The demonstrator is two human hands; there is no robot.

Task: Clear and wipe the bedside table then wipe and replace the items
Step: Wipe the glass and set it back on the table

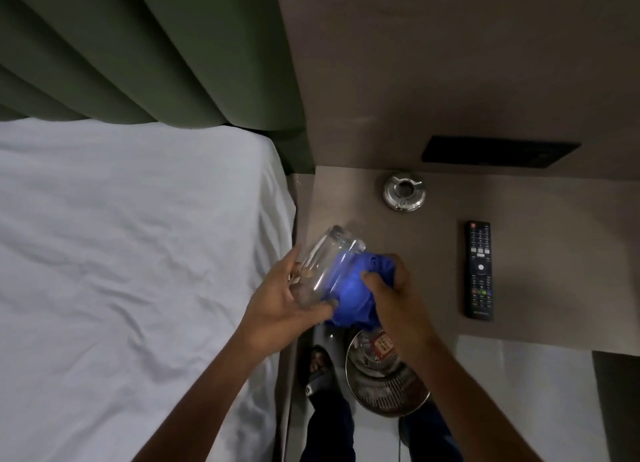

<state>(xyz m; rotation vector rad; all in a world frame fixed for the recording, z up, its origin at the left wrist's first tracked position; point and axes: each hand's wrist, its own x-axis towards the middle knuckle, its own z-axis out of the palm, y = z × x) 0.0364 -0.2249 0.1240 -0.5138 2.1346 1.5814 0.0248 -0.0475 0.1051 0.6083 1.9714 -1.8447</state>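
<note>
Head view, left grip: your left hand [289,297] wraps its fingers round the lower body of the clear glass [329,264], closed on it, thumb along the near side.
Head view, right grip: your right hand [389,288] is clenched on a bunched blue cloth [349,295], fingers curled over the top of the wad.
Glass: it lies tilted, one end pointing up and away towards the wall, the other end pressed into the cloth; which end is the mouth you cannot tell. It is held in the air over the left edge of the surface [433,253], between the two hands.
Cloth against glass: the cloth touches the glass end nearest your right hand and covers part of it; blue shows through the glass wall.
Ashtray: a round metal ashtray [404,191] stands at the back of the surface, well apart from both hands.
Remote: a black remote [479,269] lies flat along the right side of the surface, to the right of your right hand, not touching it.
Bed: the white sheet of the bed [138,253] lies to the left of the surface, under your left forearm.
Below the hands: a round metal bin [384,382] stands on the floor under your right wrist, with your sandalled foot [317,368] just beside it.
</note>
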